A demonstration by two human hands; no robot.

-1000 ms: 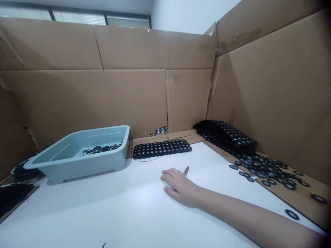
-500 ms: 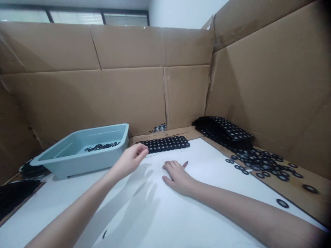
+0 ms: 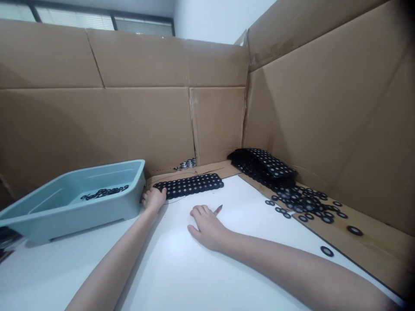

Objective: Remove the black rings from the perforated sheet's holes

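The left hand [image 3: 154,199] has come forward to the left end of the black dotted strip [image 3: 191,185], fingers curled and touching it, right beside the pale blue tub [image 3: 97,218]. The right hand [image 3: 207,226] lies flat and loosely spread on the white table [image 3: 168,268], holding nothing, with black rings [image 3: 308,206] scattered off to its right.

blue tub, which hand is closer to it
Left. The left hand is right at the front corner of the light blue plastic tub, while the right hand rests on the white table farther to the tub's right.
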